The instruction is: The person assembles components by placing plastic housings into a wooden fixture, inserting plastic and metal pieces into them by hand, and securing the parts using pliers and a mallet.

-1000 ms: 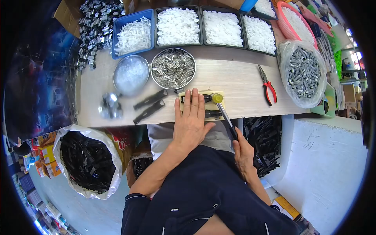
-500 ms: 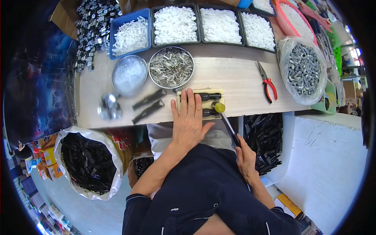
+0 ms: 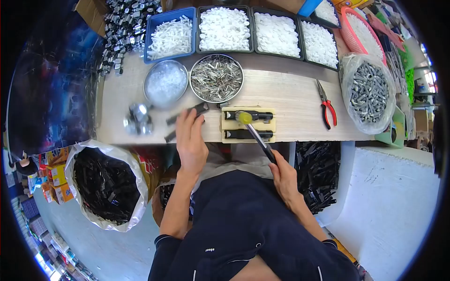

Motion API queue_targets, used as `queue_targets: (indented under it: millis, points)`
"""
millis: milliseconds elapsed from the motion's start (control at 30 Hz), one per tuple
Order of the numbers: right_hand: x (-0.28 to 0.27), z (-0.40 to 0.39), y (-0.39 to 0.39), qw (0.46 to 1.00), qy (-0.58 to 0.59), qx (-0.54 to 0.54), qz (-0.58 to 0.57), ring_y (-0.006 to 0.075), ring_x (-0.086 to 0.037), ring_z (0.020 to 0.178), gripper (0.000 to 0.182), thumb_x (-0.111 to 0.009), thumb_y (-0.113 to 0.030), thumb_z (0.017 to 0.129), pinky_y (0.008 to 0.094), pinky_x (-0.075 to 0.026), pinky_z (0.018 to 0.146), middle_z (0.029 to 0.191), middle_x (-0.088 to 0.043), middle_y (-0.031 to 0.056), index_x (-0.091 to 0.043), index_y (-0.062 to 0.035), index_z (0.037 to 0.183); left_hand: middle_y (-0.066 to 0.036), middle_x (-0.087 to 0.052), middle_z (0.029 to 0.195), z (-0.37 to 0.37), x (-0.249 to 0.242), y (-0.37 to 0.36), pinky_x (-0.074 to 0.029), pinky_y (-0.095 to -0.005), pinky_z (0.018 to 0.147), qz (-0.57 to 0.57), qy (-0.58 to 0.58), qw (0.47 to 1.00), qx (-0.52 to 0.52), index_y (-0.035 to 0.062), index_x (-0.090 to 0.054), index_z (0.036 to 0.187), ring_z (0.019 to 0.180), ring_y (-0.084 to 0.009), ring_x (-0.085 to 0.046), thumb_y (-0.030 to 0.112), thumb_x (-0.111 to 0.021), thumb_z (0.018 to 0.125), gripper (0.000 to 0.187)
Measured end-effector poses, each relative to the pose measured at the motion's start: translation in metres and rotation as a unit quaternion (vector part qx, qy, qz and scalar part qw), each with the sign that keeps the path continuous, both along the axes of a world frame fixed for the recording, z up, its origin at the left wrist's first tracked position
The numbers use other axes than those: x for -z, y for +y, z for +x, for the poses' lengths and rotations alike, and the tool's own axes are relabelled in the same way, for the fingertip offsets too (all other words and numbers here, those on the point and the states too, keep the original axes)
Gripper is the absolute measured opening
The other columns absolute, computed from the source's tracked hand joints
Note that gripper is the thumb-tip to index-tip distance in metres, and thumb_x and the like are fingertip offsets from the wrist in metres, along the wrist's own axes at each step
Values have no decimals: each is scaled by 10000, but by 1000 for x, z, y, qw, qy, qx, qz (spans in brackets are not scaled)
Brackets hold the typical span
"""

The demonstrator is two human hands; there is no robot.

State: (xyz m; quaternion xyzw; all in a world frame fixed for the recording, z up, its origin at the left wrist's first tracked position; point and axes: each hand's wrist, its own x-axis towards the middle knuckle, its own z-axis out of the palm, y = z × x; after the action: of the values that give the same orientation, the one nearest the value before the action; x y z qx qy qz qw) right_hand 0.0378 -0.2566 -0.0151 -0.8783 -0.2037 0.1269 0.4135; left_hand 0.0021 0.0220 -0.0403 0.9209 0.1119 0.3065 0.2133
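Note:
A hammer with a yellow head (image 3: 244, 117) is gripped by its dark handle in my right hand (image 3: 285, 177). Its head overlaps the upper black plastic part (image 3: 263, 115) in a cream holding block (image 3: 233, 125) at the table's front edge. A second black part (image 3: 239, 134) lies in the lower slot of that block. My left hand (image 3: 191, 145), fingers stretched out, is over loose black parts (image 3: 201, 108) left of the block and partly hides them.
Behind the block stand a bowl of metal pins (image 3: 216, 78) and a bowl of clear pieces (image 3: 165, 83). Trays of white parts (image 3: 225, 29) line the back. Red-handled pliers (image 3: 326, 105) lie at right, beside a bag of grey pieces (image 3: 368, 89). Blurred shiny pieces (image 3: 139, 119) sit at left.
My left hand has come off the block and moved left to the loose black parts. The hammer head has shifted left and up over the block. The camera view has shifted slightly.

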Motion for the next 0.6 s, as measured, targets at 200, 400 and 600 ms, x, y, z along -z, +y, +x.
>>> queue_targets:
  millis: [200, 400, 600]
  points:
    - [-17, -7, -13, 999, 41, -22, -16, 393, -682, 872, 383, -665, -32, 953, 385, -544, 755, 1001, -680, 207, -606, -75, 1329, -211, -651, 1218, 13, 12, 11, -474, -505, 1054, -75, -29, 997, 7, -48, -636, 1159, 1229, -443, -586, -180, -534, 793, 402]
    - [-18, -5, -10, 998, 43, -38, -18, 378, -678, 826, 361, -676, -39, 948, 371, -543, 736, 970, -676, 189, -621, -76, 1303, -209, -649, 1206, 22, 6, 10, -438, -504, 1076, -61, -58, 996, -12, -45, -634, 1146, 1257, -440, -562, -165, -512, 898, 302]
    - [-18, 12, 5, 999, 23, 6, -45, 367, -663, 805, 328, -682, -76, 961, 351, -538, 735, 958, -677, 186, -629, -50, 1283, -189, -654, 1202, 19, 1, 14, -427, -506, 1080, -57, -84, 995, 3, -33, -649, 1116, 1265, -430, -560, -166, -523, 894, 289]
